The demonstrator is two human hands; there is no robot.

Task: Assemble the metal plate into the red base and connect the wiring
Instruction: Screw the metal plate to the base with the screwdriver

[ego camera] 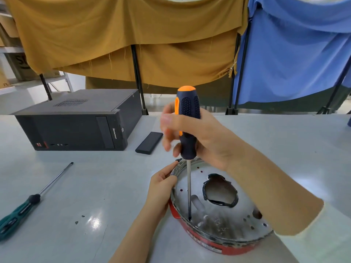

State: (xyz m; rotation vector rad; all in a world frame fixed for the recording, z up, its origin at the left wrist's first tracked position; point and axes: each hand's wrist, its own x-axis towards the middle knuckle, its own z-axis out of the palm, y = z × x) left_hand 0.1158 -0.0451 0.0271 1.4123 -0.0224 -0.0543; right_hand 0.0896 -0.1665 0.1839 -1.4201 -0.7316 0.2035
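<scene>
Turning a screw: this looks like the step now, fixing the metal plate (218, 211) down into the red base (209, 242).
Plate spot: the shiny plate sits inside the red base, on the table (95, 186), close to the person.
Right hand: the right hand (199, 137) is wrapped around the handle of the orange and blue screwdriver (187, 128); its fingers look blurry.
Left hand: the left hand (161, 188) holds the left rim of the plate, fingers curled over the edge.
Key line: the screwdriver stands almost straight up, handle high, tip down. The tip touches the plate near its front left edge, just beside the left hand. The right hand is the nearer one to the tool.
Hard to see: the screw under the tip is too small to make out. No wires show. The right arm covers part of the plate.
Other things: a green screwdriver (20, 207), a black computer box (76, 118) and a small black block (149, 142) lie well apart.
</scene>
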